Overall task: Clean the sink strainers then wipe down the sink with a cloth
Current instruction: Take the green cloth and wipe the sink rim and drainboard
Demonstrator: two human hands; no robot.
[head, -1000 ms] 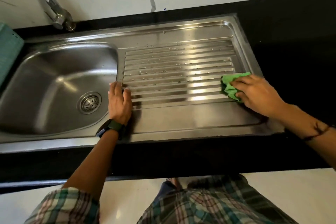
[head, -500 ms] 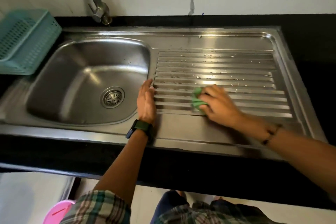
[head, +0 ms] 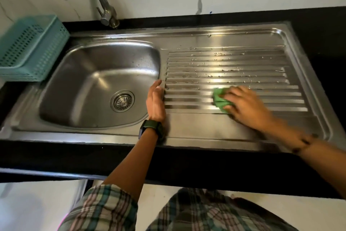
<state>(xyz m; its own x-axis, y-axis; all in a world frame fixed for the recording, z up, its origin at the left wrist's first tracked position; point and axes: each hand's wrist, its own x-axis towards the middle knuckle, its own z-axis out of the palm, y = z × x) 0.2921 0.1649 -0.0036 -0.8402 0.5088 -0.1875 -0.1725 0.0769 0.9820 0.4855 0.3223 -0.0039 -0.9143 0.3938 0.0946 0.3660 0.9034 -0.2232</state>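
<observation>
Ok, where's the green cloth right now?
In the head view, the green cloth is on the ribbed drainboard, right of the basin, under the right hand, near the front ribs.

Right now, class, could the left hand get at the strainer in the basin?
Probably yes: the left hand rests open beside the basin, and nothing lies between it and the strainer.

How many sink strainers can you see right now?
1. The sink strainer sits in the drain at the bottom of the basin, left of the left hand. No other shows; the drainboard has none, though the cloth and right hand cover part.
</observation>
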